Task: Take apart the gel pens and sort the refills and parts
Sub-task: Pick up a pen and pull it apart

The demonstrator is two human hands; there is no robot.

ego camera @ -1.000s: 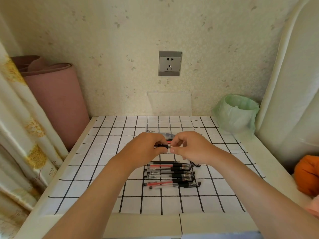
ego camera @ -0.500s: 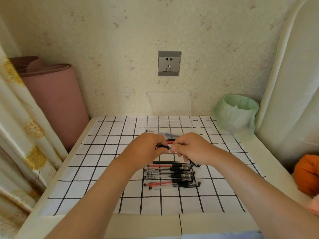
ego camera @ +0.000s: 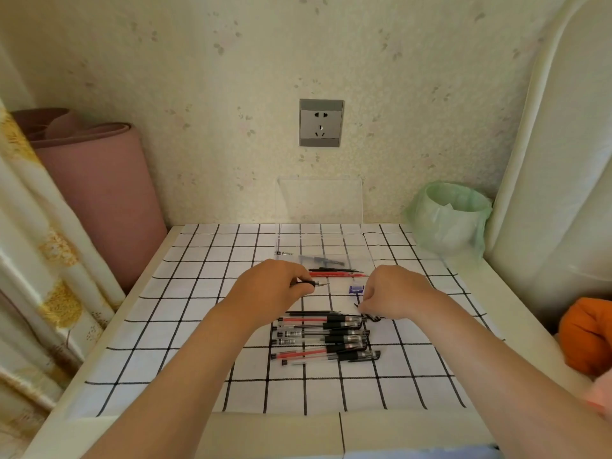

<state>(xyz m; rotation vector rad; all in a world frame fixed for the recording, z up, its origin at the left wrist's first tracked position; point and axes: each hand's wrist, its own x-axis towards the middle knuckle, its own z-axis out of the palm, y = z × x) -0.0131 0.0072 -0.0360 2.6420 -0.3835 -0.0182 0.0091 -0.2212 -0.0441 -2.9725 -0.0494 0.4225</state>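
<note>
The bare left forearm [ego camera: 185, 369] and right forearm [ego camera: 496, 366] reach forward and converge. The left hand [ego camera: 270, 288] lies knuckles up, thumb and fingers curled in a grip on a short black pen piece with a metal tip [ego camera: 313, 283], which juts out to the right of the grip. The right hand [ego camera: 395, 293], apart from it, has fingers curled downward; whether its grip holds anything is hidden.

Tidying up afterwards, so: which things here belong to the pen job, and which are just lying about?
Job: gel pen held in left hand; row of gel pens; loose refills; clear plastic box.
Lying about: wall socket; green-bagged bin; rolled pink mat; curtain.
</note>
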